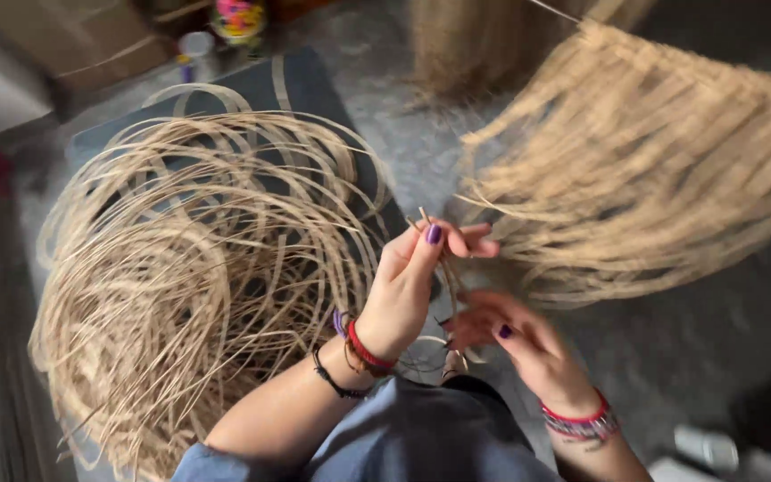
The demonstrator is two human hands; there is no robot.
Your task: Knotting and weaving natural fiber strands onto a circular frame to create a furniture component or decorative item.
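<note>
Head view: left hand [408, 290] fingers pinch thin cane strips [446, 268]; right hand [519, 344] fingers close around them lower. Light, springy, probably brittle; best held near the ends.

Weaving workshop — heaped cane strips [189, 268]

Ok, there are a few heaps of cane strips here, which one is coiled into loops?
The big heap on the left, lying partly on the dark mat: its strips curl round in wide loops. The bundle at upper right hangs in straight strands instead.
</note>
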